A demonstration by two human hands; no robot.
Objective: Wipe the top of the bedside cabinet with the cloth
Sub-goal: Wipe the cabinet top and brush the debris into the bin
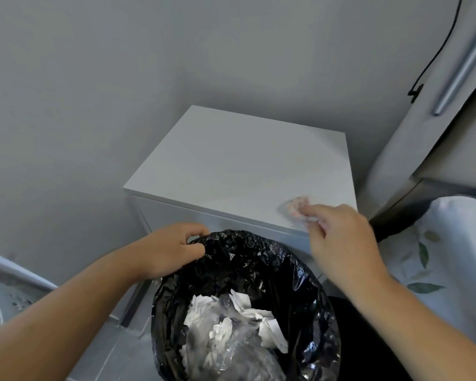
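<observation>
The white bedside cabinet (231, 160) stands in the corner, its flat top bare. A small pinkish-white cloth (296, 206), blurred, lies bunched on the top near the front right corner. My right hand (341, 237) pinches the cloth with its fingertips and presses it on the surface. My left hand (173, 250) grips the rim of a bin lined with a black bag (259, 259), held just in front of and below the cabinet's front edge.
Crumpled white paper and clear plastic (231, 325) lie inside the bin. A bed with a leaf-print cover (437, 257) is at the right. A black cable (434, 56) hangs on the wall behind. Grey walls close in at the left and back.
</observation>
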